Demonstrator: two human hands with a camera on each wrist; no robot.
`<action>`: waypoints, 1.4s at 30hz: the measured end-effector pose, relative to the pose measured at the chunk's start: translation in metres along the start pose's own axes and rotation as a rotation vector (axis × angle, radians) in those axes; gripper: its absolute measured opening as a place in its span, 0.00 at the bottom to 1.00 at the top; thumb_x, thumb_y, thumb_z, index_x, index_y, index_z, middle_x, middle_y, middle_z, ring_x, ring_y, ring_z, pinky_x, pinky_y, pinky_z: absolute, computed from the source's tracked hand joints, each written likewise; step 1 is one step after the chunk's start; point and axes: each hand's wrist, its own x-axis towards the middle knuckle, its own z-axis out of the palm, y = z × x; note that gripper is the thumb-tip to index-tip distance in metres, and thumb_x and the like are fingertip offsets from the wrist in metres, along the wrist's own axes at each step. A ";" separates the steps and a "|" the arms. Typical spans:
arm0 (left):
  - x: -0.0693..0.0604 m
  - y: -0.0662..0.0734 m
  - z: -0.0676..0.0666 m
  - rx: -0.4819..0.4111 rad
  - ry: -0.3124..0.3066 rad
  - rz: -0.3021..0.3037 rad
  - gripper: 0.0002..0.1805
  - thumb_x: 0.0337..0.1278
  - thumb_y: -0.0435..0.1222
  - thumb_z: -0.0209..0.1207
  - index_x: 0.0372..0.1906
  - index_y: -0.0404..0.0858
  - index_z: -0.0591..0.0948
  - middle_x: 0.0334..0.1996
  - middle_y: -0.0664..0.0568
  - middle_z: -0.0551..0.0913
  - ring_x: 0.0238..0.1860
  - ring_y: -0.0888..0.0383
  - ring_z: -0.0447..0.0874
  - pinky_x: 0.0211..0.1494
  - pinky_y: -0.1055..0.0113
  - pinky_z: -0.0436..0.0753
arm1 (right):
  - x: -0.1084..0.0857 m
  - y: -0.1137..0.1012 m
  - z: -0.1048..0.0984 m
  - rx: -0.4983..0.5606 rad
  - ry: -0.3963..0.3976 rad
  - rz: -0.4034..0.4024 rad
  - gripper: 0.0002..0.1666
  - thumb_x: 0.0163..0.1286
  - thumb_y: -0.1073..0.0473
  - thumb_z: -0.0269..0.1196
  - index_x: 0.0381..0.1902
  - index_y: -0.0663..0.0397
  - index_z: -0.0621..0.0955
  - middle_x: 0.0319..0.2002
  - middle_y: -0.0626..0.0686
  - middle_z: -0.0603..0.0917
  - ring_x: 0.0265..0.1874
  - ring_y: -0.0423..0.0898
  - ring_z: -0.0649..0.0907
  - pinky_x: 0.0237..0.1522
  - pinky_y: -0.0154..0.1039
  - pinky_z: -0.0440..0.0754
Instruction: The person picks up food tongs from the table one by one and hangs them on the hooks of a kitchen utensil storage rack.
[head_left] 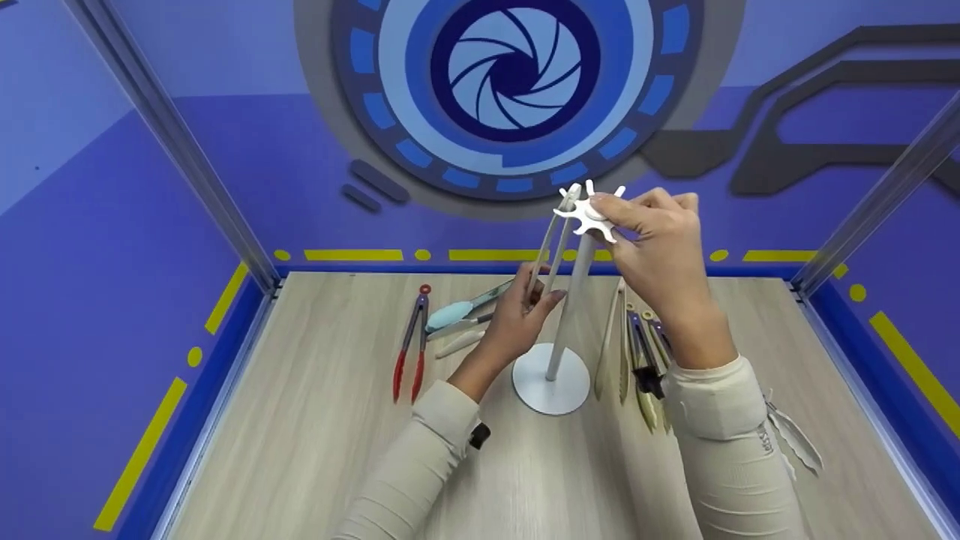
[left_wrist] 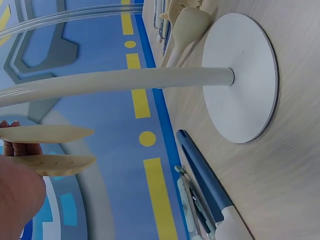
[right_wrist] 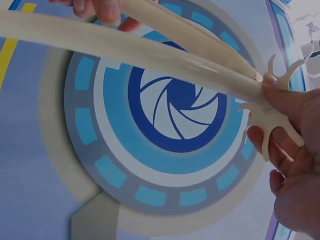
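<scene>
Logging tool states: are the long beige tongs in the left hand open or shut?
Open: in the left wrist view, the long beige tongs have parted tips with blue wall between.

The pole is shared by all views: downward from the head, sideways toward the base from the left wrist, closely toward the wall from the right.

White round-based pole stand: smooth, glossy, metal-looking from here; white pronged top, plastic-looking. Long beige tongs: smooth, matt, wood or plastic, can't tell. Pale wood-grain counter, soft sheen.
</scene>
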 end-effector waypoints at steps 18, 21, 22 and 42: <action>-0.003 0.004 -0.001 -0.024 0.041 -0.050 0.24 0.78 0.46 0.61 0.71 0.52 0.71 0.36 0.53 0.76 0.36 0.56 0.76 0.41 0.67 0.76 | -0.002 0.004 0.016 0.036 0.032 -0.019 0.14 0.69 0.57 0.74 0.51 0.51 0.93 0.49 0.56 0.94 0.43 0.58 0.89 0.49 0.52 0.70; -0.003 0.006 0.000 0.007 0.024 -0.059 0.28 0.76 0.48 0.63 0.74 0.53 0.69 0.36 0.52 0.78 0.37 0.57 0.79 0.45 0.66 0.81 | -0.003 0.003 0.016 0.046 0.050 -0.008 0.14 0.68 0.58 0.75 0.50 0.51 0.93 0.48 0.57 0.94 0.42 0.58 0.89 0.47 0.51 0.69; -0.003 0.007 0.000 0.019 0.021 -0.064 0.29 0.76 0.48 0.63 0.74 0.53 0.69 0.37 0.52 0.79 0.38 0.58 0.80 0.46 0.66 0.82 | -0.003 0.003 0.016 0.047 0.054 -0.005 0.13 0.67 0.58 0.75 0.50 0.51 0.93 0.47 0.57 0.94 0.41 0.58 0.89 0.47 0.51 0.69; -0.011 0.011 -0.004 0.063 0.027 -0.123 0.28 0.73 0.54 0.64 0.68 0.48 0.72 0.43 0.52 0.85 0.55 0.55 0.85 0.66 0.45 0.83 | -0.008 -0.010 0.024 -0.043 0.162 0.000 0.12 0.69 0.67 0.72 0.49 0.55 0.93 0.45 0.57 0.95 0.28 0.57 0.81 0.40 0.49 0.69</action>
